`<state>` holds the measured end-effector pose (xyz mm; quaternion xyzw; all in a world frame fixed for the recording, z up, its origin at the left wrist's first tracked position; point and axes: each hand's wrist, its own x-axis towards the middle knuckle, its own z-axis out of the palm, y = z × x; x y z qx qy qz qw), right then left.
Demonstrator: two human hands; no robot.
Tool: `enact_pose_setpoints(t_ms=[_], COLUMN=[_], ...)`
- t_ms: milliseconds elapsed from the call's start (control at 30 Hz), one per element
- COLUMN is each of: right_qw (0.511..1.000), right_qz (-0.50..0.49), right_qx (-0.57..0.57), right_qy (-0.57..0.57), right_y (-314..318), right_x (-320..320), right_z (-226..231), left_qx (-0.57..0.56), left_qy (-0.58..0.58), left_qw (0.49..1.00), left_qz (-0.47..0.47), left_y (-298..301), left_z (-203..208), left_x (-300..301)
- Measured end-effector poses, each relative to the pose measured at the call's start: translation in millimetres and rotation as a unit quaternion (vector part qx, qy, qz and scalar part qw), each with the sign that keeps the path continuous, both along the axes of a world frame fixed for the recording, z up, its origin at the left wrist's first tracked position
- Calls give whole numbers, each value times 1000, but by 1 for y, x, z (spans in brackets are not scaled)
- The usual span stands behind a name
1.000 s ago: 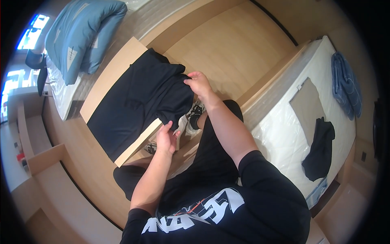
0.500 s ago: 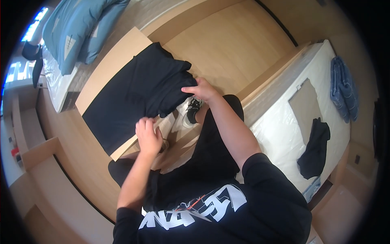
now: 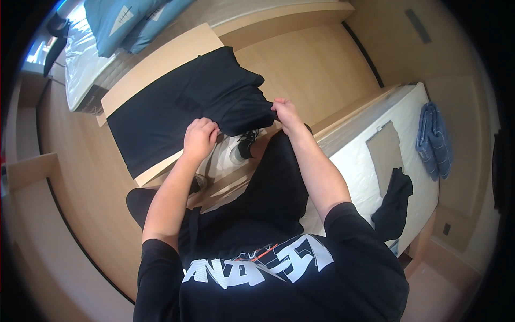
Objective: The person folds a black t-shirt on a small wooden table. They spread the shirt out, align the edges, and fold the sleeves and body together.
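Note:
A black garment [image 3: 171,102] is spread over a pale wooden board [image 3: 201,40]; its left part lies flat, while its right part is bunched and hangs past the board's end. Whether it is a top or trousers, I cannot make out. My right hand [image 3: 287,114] pinches the rightmost tip of the cloth and draws it out a little. On the near edge, close to the folds, my left hand [image 3: 201,138] has its fingers closed on the same garment. The cloth between the two hands sags slightly above my shoe [image 3: 238,150].
To the right stands a plastic-wrapped mattress [image 3: 348,182] with a grey-brown flat piece [image 3: 385,153], a dark crumpled cloth [image 3: 394,206] and a folded blue blanket [image 3: 433,140]. Blue bedding [image 3: 120,24] lies on another mattress at far left. A wooden bed frame [image 3: 306,59] extends behind the board.
My left hand has moved right and away from me along the garment's near edge and gripped it. My right hand has shifted right, stretching the cloth's tip. The whole view has shifted somewhat.

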<state>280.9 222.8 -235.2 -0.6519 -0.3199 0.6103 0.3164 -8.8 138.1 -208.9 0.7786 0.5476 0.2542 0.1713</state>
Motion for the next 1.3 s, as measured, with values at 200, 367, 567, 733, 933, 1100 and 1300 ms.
enact_pose_setpoints(t_ms=[200,367,567,733,933,1100,1300], right_qw=[992,998,990,934,865,763,831], right_qz=[-69,6,130,346,448,457,471], right_qx=[-9,3,-10,92,184,437,192], right_qy=[101,69,61,-17,-130,-136,-226], right_y=[-4,6,25,41,72,142,170], right_x=[-28,-19,-3,1,-15,-57,-117], right_z=[32,34,41,60,64,45,24], left_qx=[78,140,202,178,-67,-193,-324], left_qy=[25,28,-31,-85,-291,-479,-482], left_qw=[996,989,978,972,927,796,730], left_qz=[-18,-37,42,129,226,315,362], left_y=[4,6,8,12,11,31,51], left_z=[26,15,18,12,-4,-14,4], left_x=[18,20,17,14,12,-2,-17])
